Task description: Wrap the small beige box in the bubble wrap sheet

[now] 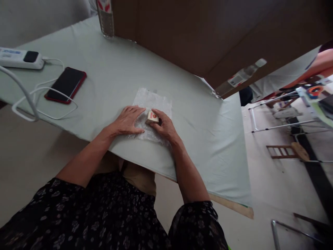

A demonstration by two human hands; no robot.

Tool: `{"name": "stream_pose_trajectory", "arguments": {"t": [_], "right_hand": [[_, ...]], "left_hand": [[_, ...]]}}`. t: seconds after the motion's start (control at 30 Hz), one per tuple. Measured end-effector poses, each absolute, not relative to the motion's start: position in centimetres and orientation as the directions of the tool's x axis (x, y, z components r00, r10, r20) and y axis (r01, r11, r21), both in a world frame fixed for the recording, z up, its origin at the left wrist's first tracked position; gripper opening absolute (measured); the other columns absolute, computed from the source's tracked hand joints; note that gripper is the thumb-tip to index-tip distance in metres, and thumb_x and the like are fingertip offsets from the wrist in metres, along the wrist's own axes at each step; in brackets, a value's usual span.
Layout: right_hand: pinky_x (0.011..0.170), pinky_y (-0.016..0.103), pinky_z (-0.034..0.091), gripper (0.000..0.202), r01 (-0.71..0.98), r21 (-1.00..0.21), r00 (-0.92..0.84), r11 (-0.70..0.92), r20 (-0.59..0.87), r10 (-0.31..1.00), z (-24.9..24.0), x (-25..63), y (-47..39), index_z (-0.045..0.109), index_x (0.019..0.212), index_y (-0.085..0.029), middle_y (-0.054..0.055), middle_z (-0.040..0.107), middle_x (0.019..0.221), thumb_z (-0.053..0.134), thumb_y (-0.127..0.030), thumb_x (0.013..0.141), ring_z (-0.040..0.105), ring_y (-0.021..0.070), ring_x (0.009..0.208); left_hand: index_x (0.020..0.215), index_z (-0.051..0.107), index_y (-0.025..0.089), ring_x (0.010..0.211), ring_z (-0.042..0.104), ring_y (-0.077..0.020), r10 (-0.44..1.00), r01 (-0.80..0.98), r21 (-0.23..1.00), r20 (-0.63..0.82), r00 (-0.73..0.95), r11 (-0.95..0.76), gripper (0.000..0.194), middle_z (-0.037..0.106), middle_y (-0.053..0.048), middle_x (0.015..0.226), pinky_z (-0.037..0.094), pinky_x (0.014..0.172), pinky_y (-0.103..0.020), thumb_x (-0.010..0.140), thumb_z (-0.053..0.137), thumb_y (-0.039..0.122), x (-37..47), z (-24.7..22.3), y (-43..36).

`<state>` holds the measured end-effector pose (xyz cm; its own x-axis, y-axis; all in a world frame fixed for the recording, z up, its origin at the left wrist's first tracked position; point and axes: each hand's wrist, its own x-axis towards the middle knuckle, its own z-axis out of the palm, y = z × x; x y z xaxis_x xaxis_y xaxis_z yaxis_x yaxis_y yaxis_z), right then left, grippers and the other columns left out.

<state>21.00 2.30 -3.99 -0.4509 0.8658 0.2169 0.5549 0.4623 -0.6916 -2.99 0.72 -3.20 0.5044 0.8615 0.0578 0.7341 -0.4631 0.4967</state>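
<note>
A sheet of clear bubble wrap point(148, 98) lies flat near the front edge of the cloth-covered table point(208, 139). On its middle is a small cream box point(152, 117) with red print. My right hand point(166, 126) grips this box between thumb and fingers from the right. To the left, my left hand point(128, 121) rests on the wrap with its thumb and fingers spread apart, holding nothing.
A phone point(66, 85) with a white cable and a power strip point(20, 58) lie at the left. A large brown box point(166, 31) stands behind, with bottles point(106, 19) beside it. A person's sleeve point(286, 71) shows at right.
</note>
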Motion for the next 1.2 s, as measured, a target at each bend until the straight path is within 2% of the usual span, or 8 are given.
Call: {"name": "stream_pose_trajectory", "arguments": {"t": [0.17, 0.27, 0.37, 0.57, 0.8, 0.93, 1.03, 1.2], "right_hand": [[0.117, 0.05, 0.045, 0.066, 0.596, -0.596, -0.455, 0.538, 0.301, 0.838, -2.4, 21.9, 1.3, 0.051, 0.151, -0.024, 0.013, 0.06, 0.15, 0.069, -0.031, 0.088, 0.056, 0.0299, 0.139], [0.115, 0.05, 0.045, 0.053, 0.653, -0.478, -0.452, 0.588, 0.377, 0.808, -0.5, 22.9, -1.4, 0.056, 0.145, -0.023, 0.013, 0.064, 0.144, 0.066, -0.035, 0.094, 0.057, 0.0296, 0.136], [0.105, 0.047, 0.048, 0.041, 0.676, -0.329, -0.595, 0.659, 0.284, 0.752, 0.2, 23.2, -4.7, 0.063, 0.134, -0.023, 0.012, 0.07, 0.135, 0.067, -0.037, 0.095, 0.064, 0.0297, 0.124], [0.097, 0.044, 0.043, 0.02, 0.766, -0.063, -0.601, 0.639, 0.281, 0.748, -2.2, 21.3, -6.8, 0.072, 0.105, -0.017, 0.014, 0.077, 0.12, 0.053, -0.014, 0.1, 0.067, 0.0251, 0.1], [0.091, 0.04, 0.046, 0.016, 0.777, -0.283, -0.401, 0.562, 0.465, 0.789, -0.6, 21.1, -3.8, 0.071, 0.097, -0.02, 0.01, 0.079, 0.11, 0.056, -0.022, 0.101, 0.071, 0.0231, 0.101], [0.092, 0.041, 0.05, 0.01, 0.711, -0.494, -0.303, 0.5, 0.427, 0.852, 0.1, 21.5, -1.1, 0.067, 0.089, -0.022, 0.01, 0.076, 0.114, 0.059, -0.025, 0.095, 0.07, 0.0251, 0.108], [0.097, 0.042, 0.052, 0.01, 0.61, -0.658, -0.233, 0.442, 0.384, 0.894, -0.5, 21.6, 0.8, 0.065, 0.084, -0.023, 0.011, 0.075, 0.117, 0.062, -0.031, 0.09, 0.069, 0.0253, 0.111], [0.095, 0.04, 0.053, 0.017, 0.437, -0.855, -0.172, 0.278, 0.224, 0.959, -2.0, 21.2, 2.1, 0.063, 0.083, -0.023, 0.008, 0.077, 0.111, 0.064, -0.04, 0.086, 0.07, 0.0229, 0.102]], "left_hand": [[0.157, 0.041, 0.019, 0.151, 0.038, -0.0397, 0.866, 0.731, 0.504, 0.076, 0.494, -0.461, 0.092, 0.046, -0.015, 0.162, 0.024, 0.126, -0.054, 0.077, 0.07, 0.053, -3.1, -3.4, 0.8], [0.156, 0.043, 0.02, 0.15, 0.04, -0.0396, 0.868, 0.717, 0.527, 0.083, 0.49, -0.455, 0.087, 0.047, -0.014, 0.162, 0.025, 0.126, -0.055, 0.079, 0.068, 0.051, -3.1, -3.5, 0.9], [0.155, 0.045, 0.021, 0.15, 0.04, -0.0388, 0.871, 0.709, 0.542, 0.096, 0.481, -0.451, 0.083, 0.049, -0.014, 0.161, 0.025, 0.126, -0.054, 0.079, 0.067, 0.048, -3.1, -3.6, 0.9], [0.153, 0.048, 0.017, 0.152, 0.04, -0.0394, 0.903, 0.7, 0.602, 0.085, 0.422, -0.384, 0.082, 0.051, -0.015, 0.16, 0.025, 0.127, -0.056, 0.08, 0.066, 0.05, -3.1, -3.2, 1.0], [0.144, 0.058, 0.018, 0.15, 0.043, -0.0368, 0.88, 0.581, 0.687, 0.192, 0.434, -0.436, 0.079, 0.053, -0.015, 0.158, 0.03, 0.127, -0.053, 0.08, 0.07, 0.063, -3.5, -0.1, -0.1], [0.114, 0.071, 0.022, 0.143, 0.051, -0.0358, 0.884, 0.626, 0.633, 0.238, 0.402, -0.456, 0.045, 0.062, -0.013, 0.147, 0.036, 0.122, -0.051, 0.076, 0.077, 0.044, -2.0, 0.9, 0.4], [0.087, 0.068, 0.02, 0.124, 0.065, -0.031, 0.938, 0.585, 0.741, 0.187, 0.291, -0.329, 0.015, 0.073, -0.011, 0.127, 0.051, 0.103, -0.045, 0.08, 0.067, 0.034, -0.5, 1.0, 1.3], [0.073, 0.061, 0.019, 0.096, 0.07, -0.0228, 0.98, 0.42, 0.891, 0.108, 0.168, -0.171, 0.013, 0.079, -0.009, 0.107, 0.053, 0.085, -0.034, 0.076, 0.063, 0.031, 0.9, 0.4, 2.0]]}}
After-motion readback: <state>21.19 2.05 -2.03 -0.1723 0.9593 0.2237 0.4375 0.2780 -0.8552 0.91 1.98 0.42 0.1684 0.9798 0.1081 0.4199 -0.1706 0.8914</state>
